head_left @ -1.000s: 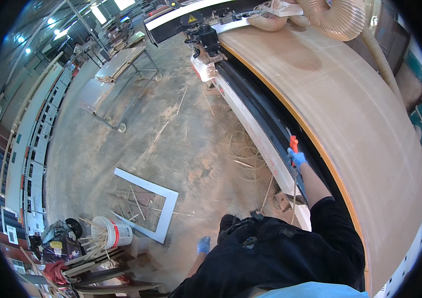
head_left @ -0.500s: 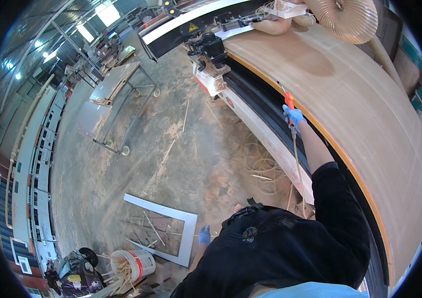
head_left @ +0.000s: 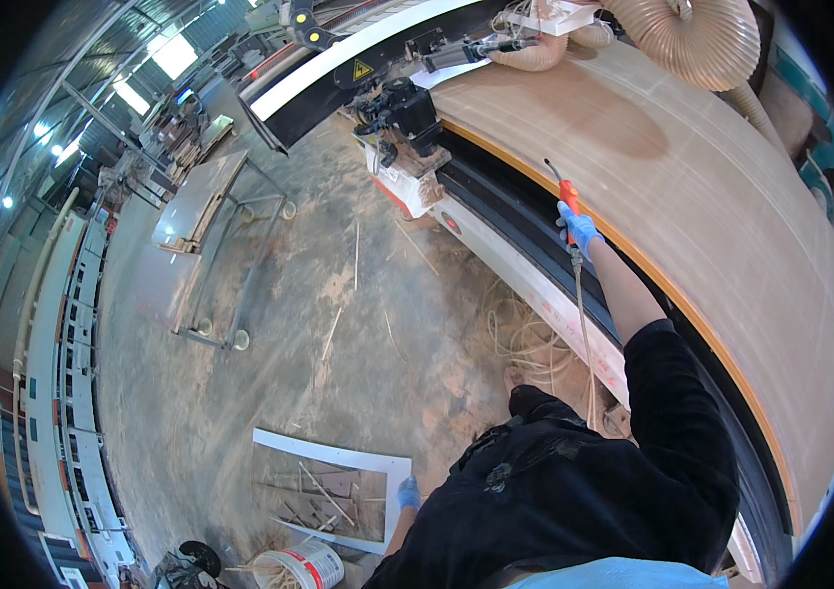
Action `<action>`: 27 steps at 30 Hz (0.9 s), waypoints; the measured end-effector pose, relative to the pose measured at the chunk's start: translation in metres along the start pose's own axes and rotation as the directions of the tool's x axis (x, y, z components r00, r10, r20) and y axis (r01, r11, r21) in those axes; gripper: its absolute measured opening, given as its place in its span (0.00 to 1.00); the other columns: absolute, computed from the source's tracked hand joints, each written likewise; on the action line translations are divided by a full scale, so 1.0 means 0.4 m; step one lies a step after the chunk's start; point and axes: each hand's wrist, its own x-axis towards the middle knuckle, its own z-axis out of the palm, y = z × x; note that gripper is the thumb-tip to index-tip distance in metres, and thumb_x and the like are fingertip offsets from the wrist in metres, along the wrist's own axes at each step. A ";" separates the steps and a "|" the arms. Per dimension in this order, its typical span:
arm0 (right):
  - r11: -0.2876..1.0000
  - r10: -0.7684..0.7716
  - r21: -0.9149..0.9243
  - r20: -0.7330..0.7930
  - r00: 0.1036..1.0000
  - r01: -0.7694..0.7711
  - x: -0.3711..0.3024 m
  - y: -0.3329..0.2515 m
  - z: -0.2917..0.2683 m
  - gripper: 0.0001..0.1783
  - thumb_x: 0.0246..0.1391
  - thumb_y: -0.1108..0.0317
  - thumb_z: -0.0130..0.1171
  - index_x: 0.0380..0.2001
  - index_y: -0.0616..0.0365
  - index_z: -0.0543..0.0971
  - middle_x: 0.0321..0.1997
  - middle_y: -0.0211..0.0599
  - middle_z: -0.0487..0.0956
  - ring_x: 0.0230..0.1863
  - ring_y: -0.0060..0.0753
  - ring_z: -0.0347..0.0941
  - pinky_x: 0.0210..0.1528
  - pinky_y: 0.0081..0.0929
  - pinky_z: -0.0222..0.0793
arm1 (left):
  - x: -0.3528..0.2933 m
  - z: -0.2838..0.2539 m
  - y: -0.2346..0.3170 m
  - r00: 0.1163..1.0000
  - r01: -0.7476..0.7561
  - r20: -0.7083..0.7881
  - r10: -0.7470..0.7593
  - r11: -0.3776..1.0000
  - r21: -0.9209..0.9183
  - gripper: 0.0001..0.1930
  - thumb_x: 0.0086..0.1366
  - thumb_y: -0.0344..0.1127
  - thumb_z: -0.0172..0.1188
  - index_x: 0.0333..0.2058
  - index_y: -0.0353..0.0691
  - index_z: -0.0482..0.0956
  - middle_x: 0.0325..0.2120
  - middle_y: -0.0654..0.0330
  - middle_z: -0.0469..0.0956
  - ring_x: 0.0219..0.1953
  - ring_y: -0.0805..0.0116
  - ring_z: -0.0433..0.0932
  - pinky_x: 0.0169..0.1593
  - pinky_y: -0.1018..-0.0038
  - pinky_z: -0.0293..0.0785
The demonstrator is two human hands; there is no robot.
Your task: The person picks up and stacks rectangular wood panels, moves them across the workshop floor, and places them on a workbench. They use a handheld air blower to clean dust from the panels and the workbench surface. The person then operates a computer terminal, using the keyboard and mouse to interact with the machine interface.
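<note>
My right hand [head_left: 581,229], in a blue glove, is wrapped round an orange air blow gun [head_left: 569,194] with a thin dark nozzle. The nozzle points over the orange edge of a large brown machine bed [head_left: 731,265]. A pale hose [head_left: 582,304] runs down from the gun's handle toward the floor. Low beside my body hangs my left hand [head_left: 408,492], also blue-gloved, its fingers loosely stretched and holding nothing that I can see. In the picture it overlaps the edge of a white rectangular frame [head_left: 338,454]; whether they touch is unclear.
A machine head [head_left: 402,118] under a gantry stands ahead, with a ribbed duct [head_left: 687,44] at top right. Coiled hose [head_left: 520,334] lies by the machine's base. Offcuts, a white bucket [head_left: 304,564] and a wheeled metal table [head_left: 211,255] are to the left.
The view has shifted, and the blow gun's nozzle shows more clearly above the bed's edge. My left hand now overlaps the white frame's edge; before, it was just beside it.
</note>
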 end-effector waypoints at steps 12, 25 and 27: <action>0.999 0.012 0.050 0.073 0.997 -0.016 0.320 -0.199 0.227 0.31 0.46 0.33 0.56 0.27 0.55 0.75 0.18 0.35 0.73 0.17 0.30 0.66 0.19 0.29 0.62 | 0.282 0.132 0.323 0.998 -0.014 -0.054 0.014 1.000 -0.010 0.25 0.64 0.52 0.50 0.42 0.31 0.76 0.39 0.45 0.78 0.42 0.50 0.75 0.46 0.60 0.69; 0.998 -0.030 0.055 0.153 0.988 0.022 0.518 -0.280 0.352 0.34 0.47 0.32 0.54 0.30 0.57 0.76 0.18 0.35 0.73 0.16 0.29 0.67 0.19 0.31 0.63 | 0.371 0.104 0.427 0.997 0.033 0.050 -0.060 0.904 0.427 0.25 0.64 0.54 0.50 0.34 0.32 0.77 0.33 0.44 0.78 0.37 0.50 0.75 0.41 0.57 0.67; 1.000 0.000 -0.002 0.179 0.984 0.001 0.502 -0.264 0.342 0.34 0.47 0.32 0.54 0.31 0.57 0.77 0.18 0.35 0.73 0.16 0.29 0.67 0.20 0.31 0.63 | 0.367 0.081 0.414 0.996 0.017 0.071 -0.051 0.910 0.414 0.25 0.64 0.54 0.50 0.35 0.32 0.77 0.34 0.45 0.78 0.37 0.51 0.75 0.41 0.58 0.67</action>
